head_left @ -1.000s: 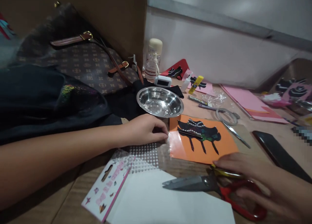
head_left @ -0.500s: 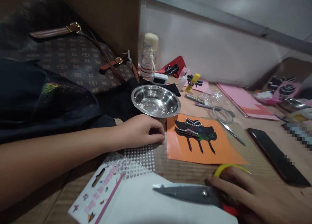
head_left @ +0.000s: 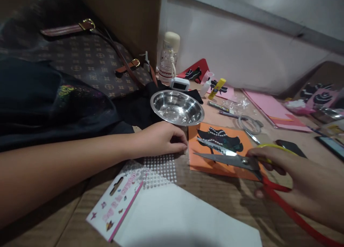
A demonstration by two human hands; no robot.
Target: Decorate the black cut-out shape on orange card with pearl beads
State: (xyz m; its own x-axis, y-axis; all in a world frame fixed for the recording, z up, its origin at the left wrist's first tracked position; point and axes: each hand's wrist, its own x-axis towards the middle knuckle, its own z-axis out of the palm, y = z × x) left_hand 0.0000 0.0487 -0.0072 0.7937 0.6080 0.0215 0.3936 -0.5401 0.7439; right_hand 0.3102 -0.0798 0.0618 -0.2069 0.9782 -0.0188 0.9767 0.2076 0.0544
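Note:
My right hand [head_left: 292, 172] grips large scissors [head_left: 231, 157] with yellow and red handles. Their blades are a little apart and point left, above an orange paper square [head_left: 196, 157]. On that paper lies a black tree-shaped cutout [head_left: 231, 143] with rows of white pearl beads. My left hand [head_left: 166, 137] rests left of the paper with thumb and fingers pinched together; what they hold, if anything, is too small to tell. Below it lies a sheet of stick-on pearls [head_left: 161, 172] beside its printed card pack [head_left: 115, 200]. A steel bowl [head_left: 177, 123] with small white bits stands just behind.
White paper [head_left: 188, 218] lies in front. Behind are a bottle [head_left: 168, 57], a white device [head_left: 180, 84], a yellow glue stick [head_left: 217, 88] and a clear tape roll [head_left: 249, 124]. Pink paper sheets [head_left: 266, 103] and dark phones lie right. A patterned bag [head_left: 94, 64] fills the back left.
My right hand has lifted the scissors up from over the white paper to above the orange paper, and their blades have parted. My left hand stays in nearly the same spot.

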